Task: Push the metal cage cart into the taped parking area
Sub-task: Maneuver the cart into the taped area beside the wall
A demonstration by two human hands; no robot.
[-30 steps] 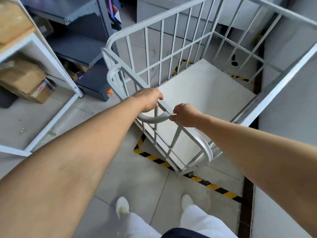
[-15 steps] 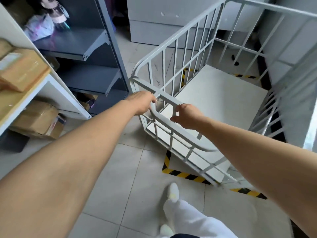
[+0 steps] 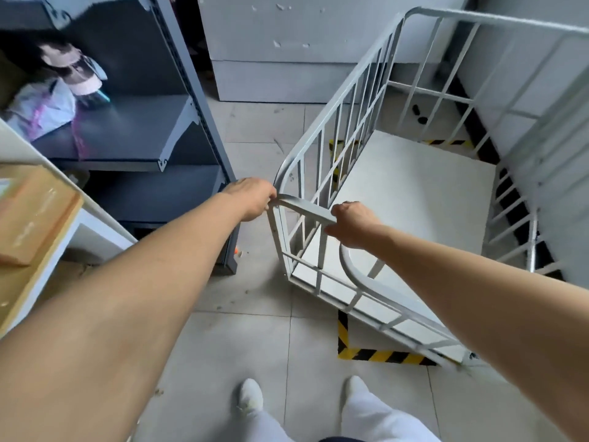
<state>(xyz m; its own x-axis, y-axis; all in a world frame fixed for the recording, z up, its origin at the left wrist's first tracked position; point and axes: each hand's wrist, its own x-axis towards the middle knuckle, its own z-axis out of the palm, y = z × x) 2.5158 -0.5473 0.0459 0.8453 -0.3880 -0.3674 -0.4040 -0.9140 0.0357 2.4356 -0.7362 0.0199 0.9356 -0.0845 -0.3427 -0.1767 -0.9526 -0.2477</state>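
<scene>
While both hands hold on tight, the left hand (image 3: 253, 197) is wrapped around the top rail right at the near corner of the metal cage cart (image 3: 411, 202). The right hand (image 3: 352, 223) is curled around the curved handle bar (image 3: 357, 275), just a little way along the same end. The two hands are close together, and the left one is nearer the corner.

From the hands, the cart stretches away to the front and to the right. Its long side points that way too, toward the grey wall (image 3: 541, 90). The white floor of the cart has nothing on it. Under the near end of the cart, the yellow and black tape (image 3: 379, 357) makes a corner on the floor. More tape shows past the far end. The cart sits over most of the taped spot, but it looks a bit crooked to the tape. I think the near end needs to swing right so the cart lines up.

To the left of the left hand is a dark shelf rack (image 3: 204, 116), quite near the cart corner. Two white shoes (image 3: 251, 397) stand side by side below the hands.

Half a second ago only one foot showed, stepping forward. The cart now lies farther along the tape, and more of the rack shows.
</scene>
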